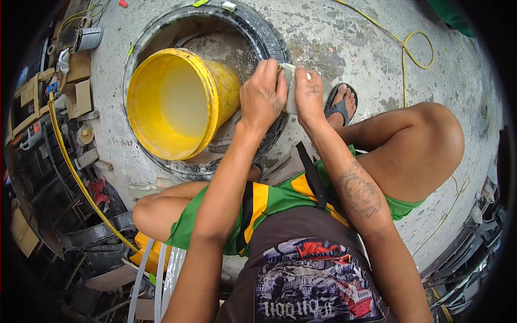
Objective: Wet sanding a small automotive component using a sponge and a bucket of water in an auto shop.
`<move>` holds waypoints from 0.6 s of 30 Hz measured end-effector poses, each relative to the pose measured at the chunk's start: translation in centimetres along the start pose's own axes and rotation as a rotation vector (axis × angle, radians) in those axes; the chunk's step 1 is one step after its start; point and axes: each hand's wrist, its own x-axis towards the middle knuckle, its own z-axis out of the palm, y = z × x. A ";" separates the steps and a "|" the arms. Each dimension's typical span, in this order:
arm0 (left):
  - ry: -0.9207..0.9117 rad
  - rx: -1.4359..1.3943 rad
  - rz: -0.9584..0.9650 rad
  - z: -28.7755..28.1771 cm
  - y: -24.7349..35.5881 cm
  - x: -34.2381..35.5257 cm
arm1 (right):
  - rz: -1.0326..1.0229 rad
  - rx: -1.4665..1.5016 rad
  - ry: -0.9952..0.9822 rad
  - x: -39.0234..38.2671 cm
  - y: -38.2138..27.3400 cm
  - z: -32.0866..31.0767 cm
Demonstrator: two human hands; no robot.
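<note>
Above the right rim of a black tyre [267,35], both my hands grip a small, pale, flat piece [290,92]; it looks like a folded sheet, but its kind is unclear. My left hand [262,94] is closed on its left edge, fingers curled and thumb pressed in. Opposite it, my right hand [308,96] pinches the right edge. Much of the piece is hidden by my fingers. Inside the tyre ring a yellow bucket [225,89] leans tilted toward the left, with cloudy, pale liquid [186,102] in it. The bucket stands just left of my left hand.
My sandalled foot [341,105] rests on the stained concrete floor [371,64] beyond my right hand. A yellow hose [401,40] loops across the far right. Along the left lie cardboard boxes [79,99], a yellow strip [81,175] and dark parts. More dark parts [468,253] are piled at lower right.
</note>
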 end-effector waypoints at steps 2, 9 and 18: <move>0.016 -0.063 -0.005 0.7 0.8 -1.9 | -0.097 -0.071 0.185 1.0 2.4 0.0; 0.028 0.009 0.018 0.7 0.0 0.6 | 0.019 0.040 0.010 0.4 0.3 -0.1; 0.010 0.049 0.015 0.3 -1.1 1.3 | -0.070 -0.012 -0.005 1.0 1.7 0.3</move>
